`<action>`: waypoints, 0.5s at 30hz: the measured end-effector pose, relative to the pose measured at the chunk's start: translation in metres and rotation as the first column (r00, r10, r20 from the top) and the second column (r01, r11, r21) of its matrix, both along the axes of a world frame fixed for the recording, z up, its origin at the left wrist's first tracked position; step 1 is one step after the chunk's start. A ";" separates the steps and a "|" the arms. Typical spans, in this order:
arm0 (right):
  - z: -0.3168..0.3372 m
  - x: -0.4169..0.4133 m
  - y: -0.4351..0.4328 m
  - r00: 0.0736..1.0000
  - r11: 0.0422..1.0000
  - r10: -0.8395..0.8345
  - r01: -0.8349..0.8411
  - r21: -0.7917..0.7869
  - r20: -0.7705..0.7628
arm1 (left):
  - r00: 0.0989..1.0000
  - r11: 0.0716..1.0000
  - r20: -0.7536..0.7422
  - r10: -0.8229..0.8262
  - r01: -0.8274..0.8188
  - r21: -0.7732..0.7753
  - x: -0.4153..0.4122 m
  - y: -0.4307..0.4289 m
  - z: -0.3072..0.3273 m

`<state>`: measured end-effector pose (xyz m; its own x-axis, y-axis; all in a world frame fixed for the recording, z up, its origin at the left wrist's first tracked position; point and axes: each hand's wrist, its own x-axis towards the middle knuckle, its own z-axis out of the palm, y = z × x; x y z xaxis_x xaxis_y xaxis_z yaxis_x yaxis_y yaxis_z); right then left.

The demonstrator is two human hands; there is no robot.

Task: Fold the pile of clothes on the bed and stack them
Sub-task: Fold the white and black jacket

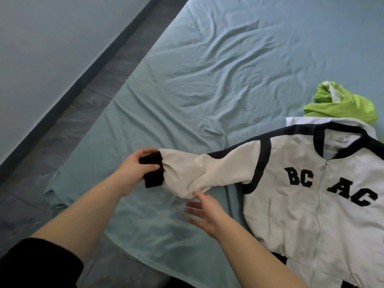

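Note:
A white zip jacket (295, 204) with black trim and the letters BC AC lies front-up on the right of the bed. Its sleeve (207, 171) stretches out to the left. My left hand (135, 171) grips the sleeve's black cuff (153, 175). My right hand (205, 213) hovers with fingers spread just below the sleeve's elbow fold, its fingertips touching or almost touching the cloth. A green garment (345, 104) with a white part lies crumpled behind the jacket's collar.
The bed is covered by a wrinkled teal sheet (207, 80), bare across the middle and far side. Its left edge runs diagonally along a dark wooden floor (62, 129) and a pale wall with a dark skirting.

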<state>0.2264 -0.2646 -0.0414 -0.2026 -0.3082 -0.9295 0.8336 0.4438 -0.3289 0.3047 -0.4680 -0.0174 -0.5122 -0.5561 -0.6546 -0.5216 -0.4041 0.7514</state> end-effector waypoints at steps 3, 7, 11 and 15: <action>-0.002 0.000 0.017 0.977 0.983 0.174 -0.164 0.085 -0.120 | 0.997 0.951 0.045 0.063 -0.047 -0.306 0.011 -0.042 -0.001; -0.012 0.005 0.030 0.908 0.930 0.351 -0.309 0.201 -0.229 | 0.940 0.930 0.158 0.303 -0.256 -0.264 0.026 -0.059 -0.040; -0.033 -0.007 0.032 0.613 0.784 0.619 -0.511 0.351 -0.491 | 0.872 0.917 0.359 0.332 -0.388 0.095 0.037 -0.039 -0.082; -0.051 -0.035 0.017 0.056 0.589 0.733 -0.549 0.593 -0.677 | 0.858 0.879 0.368 0.357 -0.442 0.179 0.034 -0.034 -0.103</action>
